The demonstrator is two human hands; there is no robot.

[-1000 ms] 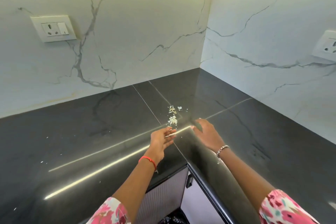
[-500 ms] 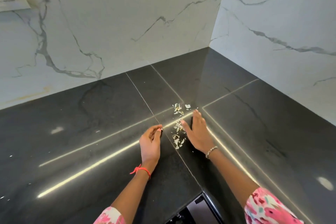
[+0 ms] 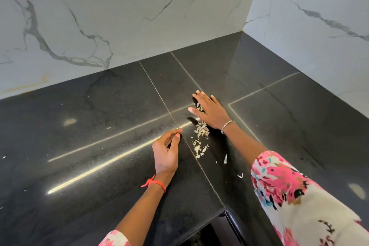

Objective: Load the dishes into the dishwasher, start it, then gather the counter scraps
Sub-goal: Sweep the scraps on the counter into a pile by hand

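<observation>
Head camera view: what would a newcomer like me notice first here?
The pale scraps stand out most, strewn on the glossy black counter. The right hand lies flat over their far end, with the left hand cupped just left of them. White veined marble walls rise behind.

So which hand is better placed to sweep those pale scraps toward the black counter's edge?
Probably the right hand: it lies flat, fingers spread, at the far end of the pale flaky scraps on the black stone counter. The left hand sits loosely curled beside them.
</observation>
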